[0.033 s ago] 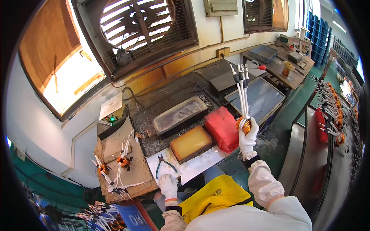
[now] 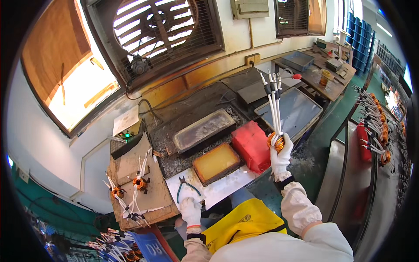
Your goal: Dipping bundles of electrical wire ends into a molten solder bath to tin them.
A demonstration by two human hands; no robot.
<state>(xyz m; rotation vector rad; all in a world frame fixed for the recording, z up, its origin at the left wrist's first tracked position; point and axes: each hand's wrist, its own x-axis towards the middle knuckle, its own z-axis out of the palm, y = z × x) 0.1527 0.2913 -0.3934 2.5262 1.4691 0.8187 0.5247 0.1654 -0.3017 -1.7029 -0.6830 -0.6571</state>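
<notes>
My right hand (image 2: 280,156), in a white knitted glove, is closed round a copper-wound ring coil (image 2: 276,142). White sleeved leads (image 2: 273,107) with black bands and metal lugs stand up from the coil. My left hand (image 2: 190,212), gloved too, rests curled at the near edge of a white sheet (image 2: 212,199); whatever its fingers enclose is hidden. Just beyond it lie pliers (image 2: 187,186) with dark teal handles, jaws away from me. Two more ring coils with white leads, one coil (image 2: 117,192) and another coil (image 2: 139,183), lie on the board at left.
A tray of yellowish material (image 2: 217,163) sits beside a red box (image 2: 251,146). Behind are a long grey-topped trough (image 2: 204,129) and a wide tray (image 2: 290,112). A control box with a green light (image 2: 127,135) stands left. Coils hang along a rack (image 2: 379,118) at right; a blue bin (image 2: 149,247) is lower left.
</notes>
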